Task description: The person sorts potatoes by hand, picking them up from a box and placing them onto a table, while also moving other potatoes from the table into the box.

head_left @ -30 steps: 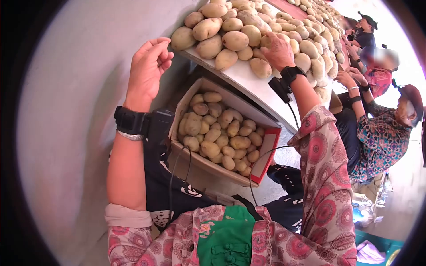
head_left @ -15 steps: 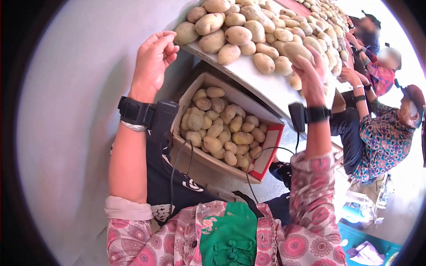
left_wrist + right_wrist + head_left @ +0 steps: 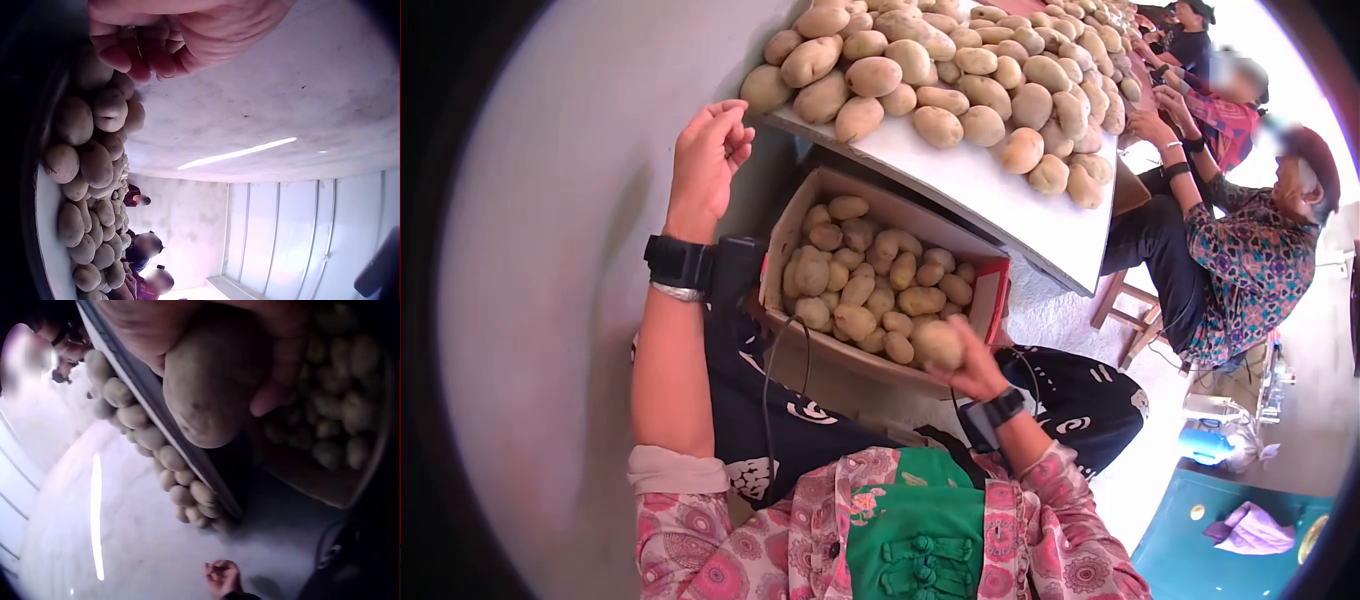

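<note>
In the head view my right hand (image 3: 977, 368) grips a potato (image 3: 938, 344) over the near right side of a cardboard box (image 3: 855, 362). The right wrist view shows that large, pale potato (image 3: 203, 394) between thumb and fingers. Many potatoes (image 3: 858, 290) lie inside the box. My left hand (image 3: 705, 165) is raised beside the table corner with its fingers loosely curled, holding nothing. Close to its fingertips is the end potato (image 3: 766, 90) of a large heap on the white table (image 3: 990, 200).
A grey wall (image 3: 550, 250) runs along the left. Several people sit along the right side of the table, the nearest in a patterned shirt (image 3: 1250, 265). A teal bin (image 3: 1200, 530) with a purple cloth (image 3: 1250, 528) stands at the lower right.
My right hand has picked a potato from the heap and carried it down toward me, over the box. The left hand stays raised by the table corner.
</note>
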The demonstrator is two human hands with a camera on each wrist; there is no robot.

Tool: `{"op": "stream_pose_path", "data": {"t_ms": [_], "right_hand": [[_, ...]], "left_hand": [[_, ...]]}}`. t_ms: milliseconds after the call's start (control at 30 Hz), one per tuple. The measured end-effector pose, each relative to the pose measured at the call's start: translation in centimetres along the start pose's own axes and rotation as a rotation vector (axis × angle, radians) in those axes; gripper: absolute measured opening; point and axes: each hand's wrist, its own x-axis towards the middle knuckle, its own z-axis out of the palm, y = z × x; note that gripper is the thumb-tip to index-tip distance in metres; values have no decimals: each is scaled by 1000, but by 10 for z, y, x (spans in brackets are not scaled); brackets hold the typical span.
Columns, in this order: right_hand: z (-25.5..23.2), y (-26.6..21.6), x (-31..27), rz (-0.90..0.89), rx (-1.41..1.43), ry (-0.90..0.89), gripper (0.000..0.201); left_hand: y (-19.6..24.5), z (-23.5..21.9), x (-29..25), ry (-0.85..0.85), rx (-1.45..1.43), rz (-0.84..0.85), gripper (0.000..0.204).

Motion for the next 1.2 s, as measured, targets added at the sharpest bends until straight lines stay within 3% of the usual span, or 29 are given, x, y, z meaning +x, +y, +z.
{"op": "stream_pose_path", "data": {"t_ms": [133,267,333,367,433,467,533,700,933,1067,1200], "right_hand": [[23,39,33,94,-39,-68,36],[-2,33,70,43,97,-133,37],[-16,13,75,-230,367,-145,44],[-21,5,78,-229,366,-147,44],[-31,-9,85,-132,679,229,50],[-43,-4,95,-138,677,226,50],[-79,20,115,-171,379,66,54],[-49,34,87,-94,228,54,29],[-18,-1,63,-102,140,-85,30],[43,-42,35,-240,-90,-119,31],[99,-84,30,-609,-650,-188,34]], "left_hand": [[-5,-8,0,12,-20,0,15],[-7,-16,1,0,-47,15,15],[-8,-16,0,-2,-44,16,15],[-8,-17,0,-5,-40,23,15],[-7,-18,-3,-9,-38,22,15],[-7,-17,-4,-16,-38,14,15],[-10,-16,-4,-31,-40,18,15],[-11,-14,-6,-37,-41,-14,16],[-12,-8,-3,-21,-35,-32,14],[-7,-2,-2,1,-52,-9,11],[-2,1,-3,30,-46,-14,11]]}}
